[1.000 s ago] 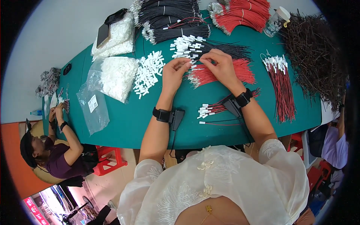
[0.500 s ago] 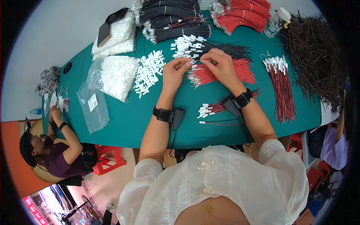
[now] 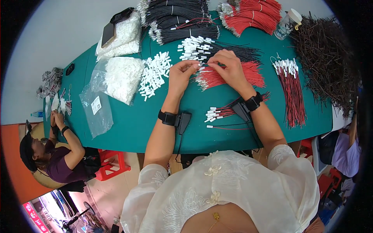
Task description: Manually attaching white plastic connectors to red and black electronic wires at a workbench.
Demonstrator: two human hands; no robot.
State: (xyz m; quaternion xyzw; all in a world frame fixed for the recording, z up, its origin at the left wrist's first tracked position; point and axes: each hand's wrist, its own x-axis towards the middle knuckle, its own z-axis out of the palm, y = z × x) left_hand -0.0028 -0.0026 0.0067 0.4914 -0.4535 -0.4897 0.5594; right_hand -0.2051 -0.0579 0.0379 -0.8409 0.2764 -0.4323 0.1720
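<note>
My left hand [image 3: 181, 77] is closed, thumb and forefinger pinching a small white connector housing [image 3: 200, 64]. Facing it, my right hand [image 3: 232, 72] pinches a thin wire close to the housing; its colour is hard to make out. Both hands hover over a fanned bundle of red wires [image 3: 213, 77] with bare metal ends. Just beyond lie black wires [image 3: 229, 49] with white housings [image 3: 194, 48] on their left ends. Below my right wrist, red-and-black wire pairs [image 3: 223, 112] with white housings rest on the green table [image 3: 163, 136].
Loose white housings [image 3: 155, 75] and a filled plastic bag [image 3: 123, 79] lie left. Black bundles [image 3: 178, 19] and red bundles [image 3: 252, 15] sit at the back. On the right are finished-looking pairs [image 3: 291, 93], a jar [image 3: 286, 25] and a dark wire heap [image 3: 326, 62]. A person [image 3: 58, 155] works at far left.
Almost nothing differs. Both hands keep the same pinch at the same place, with only a tiny shift of the fingers.
</note>
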